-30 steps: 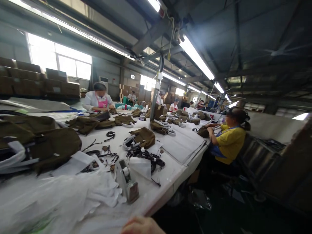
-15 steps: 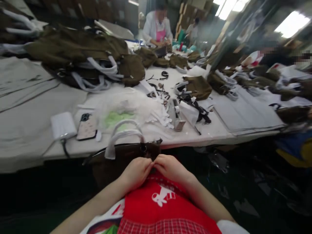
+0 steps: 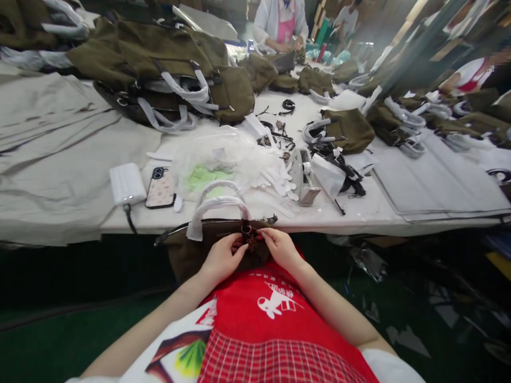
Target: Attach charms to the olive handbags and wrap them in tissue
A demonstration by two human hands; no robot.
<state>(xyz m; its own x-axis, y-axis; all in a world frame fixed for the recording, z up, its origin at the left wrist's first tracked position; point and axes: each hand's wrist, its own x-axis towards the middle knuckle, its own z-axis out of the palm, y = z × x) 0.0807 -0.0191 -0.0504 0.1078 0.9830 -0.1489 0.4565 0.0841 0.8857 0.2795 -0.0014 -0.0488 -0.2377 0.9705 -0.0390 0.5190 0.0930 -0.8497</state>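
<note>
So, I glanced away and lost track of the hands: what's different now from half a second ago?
The left hand and right hand, which met in front of the brown bag, have parted, the left moving leftward below the end of the handle. A dark charm now shows between them; whether it is gripped is unclear. The bag, phone and tape dispenser stayed put.

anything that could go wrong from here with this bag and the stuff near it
The small dark piece on the bag is at the fingertips of the left hand and right hand; it might slip away if the bag shifts.

The black cable hangs over the edge of the table; snagging it could drag the white box off.
</note>
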